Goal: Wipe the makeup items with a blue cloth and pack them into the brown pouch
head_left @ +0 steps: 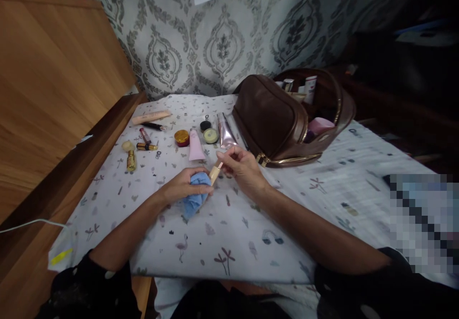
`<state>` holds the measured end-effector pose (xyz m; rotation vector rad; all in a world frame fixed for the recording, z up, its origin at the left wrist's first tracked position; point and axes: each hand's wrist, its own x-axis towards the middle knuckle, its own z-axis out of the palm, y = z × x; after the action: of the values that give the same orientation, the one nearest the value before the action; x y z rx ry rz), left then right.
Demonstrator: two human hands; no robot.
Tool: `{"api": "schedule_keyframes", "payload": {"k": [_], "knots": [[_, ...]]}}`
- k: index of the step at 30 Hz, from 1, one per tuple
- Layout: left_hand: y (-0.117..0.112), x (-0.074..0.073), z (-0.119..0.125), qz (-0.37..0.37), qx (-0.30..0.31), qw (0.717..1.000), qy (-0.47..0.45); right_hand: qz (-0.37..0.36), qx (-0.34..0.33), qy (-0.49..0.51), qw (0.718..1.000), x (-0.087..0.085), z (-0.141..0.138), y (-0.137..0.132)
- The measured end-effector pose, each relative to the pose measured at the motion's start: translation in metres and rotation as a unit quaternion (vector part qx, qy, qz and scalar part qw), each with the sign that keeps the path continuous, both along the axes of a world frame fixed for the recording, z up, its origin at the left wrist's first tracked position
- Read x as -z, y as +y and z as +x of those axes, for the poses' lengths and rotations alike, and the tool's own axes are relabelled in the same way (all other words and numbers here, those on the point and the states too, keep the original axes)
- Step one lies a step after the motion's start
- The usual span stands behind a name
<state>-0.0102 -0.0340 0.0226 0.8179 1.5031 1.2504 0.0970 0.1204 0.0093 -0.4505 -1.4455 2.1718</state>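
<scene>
My left hand [181,184] is closed around a crumpled blue cloth [195,199] and a slim beige cosmetic tube [214,173]. The tube slants up and to the right, out of the cloth. At its upper end my right hand [245,170] pinches with thumb and fingers; whether a separate cap is in that pinch I cannot tell. Just beyond the hands lie a pink squeeze tube [195,146] and a shiny rose squeeze tube [225,131]. An opened round pot [211,136] with pale contents sits between them.
A brown cosmetic bag [276,118] stands open at the back right, with bottles and tubes inside. An amber jar [181,137], a gold bottle [131,160] and a long beige tube [151,116] lie on the patterned cloth [236,233]. A wooden panel [60,56] rises at left.
</scene>
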Motion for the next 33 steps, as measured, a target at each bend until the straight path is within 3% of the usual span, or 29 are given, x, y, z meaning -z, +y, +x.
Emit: {"api": "schedule_keyframes", "payload": {"k": [10, 19, 33], "knots": [[0.0, 0.001, -0.004, 0.037, 0.005, 0.999, 0.029, -0.064, -0.109, 0.032, 0.991, -0.005, 0.003, 0.006], [0.0, 0.001, -0.001, 0.034, 0.002, 0.997, 0.071, -0.026, -0.069, 0.009, 0.997, 0.0, 0.0, 0.007], [0.001, 0.005, 0.005, 0.025, 0.057, 0.991, 0.117, 0.003, 0.029, 0.047, 0.998, -0.012, 0.002, 0.007]]}}
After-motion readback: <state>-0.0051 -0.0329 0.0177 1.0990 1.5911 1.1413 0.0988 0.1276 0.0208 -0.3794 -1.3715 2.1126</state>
